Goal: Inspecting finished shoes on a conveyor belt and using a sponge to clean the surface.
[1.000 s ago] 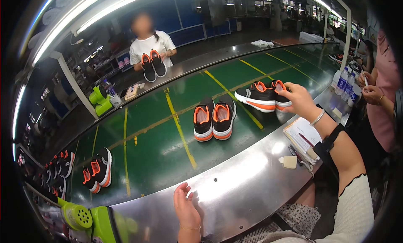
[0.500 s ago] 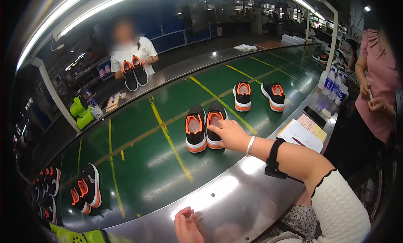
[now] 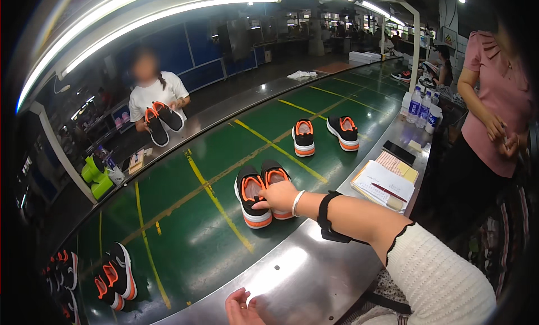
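A pair of black sneakers with orange linings and white-and-orange soles stands upright on the green belt in front of me. My right hand (image 3: pixel 278 197) reaches over their heels from the right. Its thumb is at the heel of the left sneaker (image 3: pixel 250 200), and the fingers are bent over the right sneaker (image 3: pixel 274 170), hiding much of its heel. Low in the picture, above the metal edge, my left hand (image 3: pixel 241 309) has loosely curled fingers, slightly apart, with nothing in them.
Beyond, to the right, stands another pair of sneakers (image 3: pixel 304 140); more sneakers (image 3: pixel 115 275) lie at left. A notebook with a pen (image 3: pixel 384 184), a phone (image 3: pixel 400 151) and water bottles (image 3: pixel 418 109) line the metal ledge (image 3: pixel 281 280). Across the belt a person (image 3: pixel 160 95) holds sneakers; another (image 3: pixel 494 100) stands right.
The view has shifted, so the scene sits farther left. My right thumb has gone from the right sneaker's opening to the left sneaker's heel. The person opposite has lowered and tilted their sneakers.
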Motion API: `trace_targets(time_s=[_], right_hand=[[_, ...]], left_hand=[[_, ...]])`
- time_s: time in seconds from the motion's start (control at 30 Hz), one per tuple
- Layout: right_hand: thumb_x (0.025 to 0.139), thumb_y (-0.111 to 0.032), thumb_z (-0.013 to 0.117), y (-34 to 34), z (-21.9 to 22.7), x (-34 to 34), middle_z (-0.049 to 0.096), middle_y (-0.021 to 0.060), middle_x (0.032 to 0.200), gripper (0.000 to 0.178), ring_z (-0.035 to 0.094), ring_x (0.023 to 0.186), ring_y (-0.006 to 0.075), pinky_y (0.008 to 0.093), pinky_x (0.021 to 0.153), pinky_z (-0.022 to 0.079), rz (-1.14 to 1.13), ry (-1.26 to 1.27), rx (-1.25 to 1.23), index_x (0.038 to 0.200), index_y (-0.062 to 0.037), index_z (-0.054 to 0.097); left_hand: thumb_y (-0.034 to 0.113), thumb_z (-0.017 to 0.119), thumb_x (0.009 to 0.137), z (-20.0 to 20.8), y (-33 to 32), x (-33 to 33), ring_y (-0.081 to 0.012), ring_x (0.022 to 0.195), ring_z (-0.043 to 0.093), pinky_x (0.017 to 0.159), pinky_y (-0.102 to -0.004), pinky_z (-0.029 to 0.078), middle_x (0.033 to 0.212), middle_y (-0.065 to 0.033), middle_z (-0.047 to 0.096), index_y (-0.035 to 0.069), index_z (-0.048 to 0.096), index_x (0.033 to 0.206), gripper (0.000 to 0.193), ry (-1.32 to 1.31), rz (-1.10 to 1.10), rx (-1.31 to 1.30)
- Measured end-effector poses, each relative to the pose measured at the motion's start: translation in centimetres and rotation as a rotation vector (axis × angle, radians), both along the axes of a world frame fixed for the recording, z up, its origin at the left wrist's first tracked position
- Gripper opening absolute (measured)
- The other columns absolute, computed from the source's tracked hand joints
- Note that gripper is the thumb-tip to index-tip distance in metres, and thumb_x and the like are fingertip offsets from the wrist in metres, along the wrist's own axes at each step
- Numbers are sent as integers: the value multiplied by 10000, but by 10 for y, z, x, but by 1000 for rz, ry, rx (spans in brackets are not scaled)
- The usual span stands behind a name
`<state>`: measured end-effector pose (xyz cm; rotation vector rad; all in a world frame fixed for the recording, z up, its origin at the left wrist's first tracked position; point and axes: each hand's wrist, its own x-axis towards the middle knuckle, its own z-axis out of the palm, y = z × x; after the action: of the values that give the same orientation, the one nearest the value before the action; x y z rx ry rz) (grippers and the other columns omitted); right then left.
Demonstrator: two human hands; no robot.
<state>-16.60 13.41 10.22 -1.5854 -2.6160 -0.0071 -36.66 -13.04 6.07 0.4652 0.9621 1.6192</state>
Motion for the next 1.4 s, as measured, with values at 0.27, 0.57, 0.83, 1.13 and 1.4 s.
trace_targets(time_s=[0.27,0.57,0.83,1.13,1.4], right_hand=[[809,-614,490,-172,65,32,603,74,626,506,609,578,265,350,479,459,332,34,-69,870,-130,626],[827,-536,526,-258,28,59,578,85,750,490,597,689,249,350,590,463,479,134,-307,1135,-155,546],[878,-225,570,-260,31,96,588,82,882,346,578,805,204,313,730,471,53,1049,-311,1162,-32,525],[856,21,497,-278,78,92,539,87,938,96,538,840,203,276,787,434,588,1429,-574,933,1,550],[846,-71,567,-285,117,50,555,135,946,126,558,755,275,342,650,471,1176,1446,148,966,-33,574]], left_hand=[[197,466,948,17,2,15,-212,979,543,814,-326,451,1068,-93,567,15,546,1075,237,98,32,-70],[151,536,900,-10,11,28,-108,701,551,594,-214,451,838,-50,577,9,546,1040,199,307,-96,-154],[147,537,902,4,-11,24,-153,749,584,630,-246,477,871,-76,581,1,523,1106,251,337,-136,-124],[152,533,915,18,-52,32,-163,857,584,714,-251,475,982,-78,572,0,505,1102,243,287,-87,-195],[132,519,923,35,-56,39,-182,939,574,814,-276,479,1078,-120,543,21,469,1164,270,538,-233,-193]])
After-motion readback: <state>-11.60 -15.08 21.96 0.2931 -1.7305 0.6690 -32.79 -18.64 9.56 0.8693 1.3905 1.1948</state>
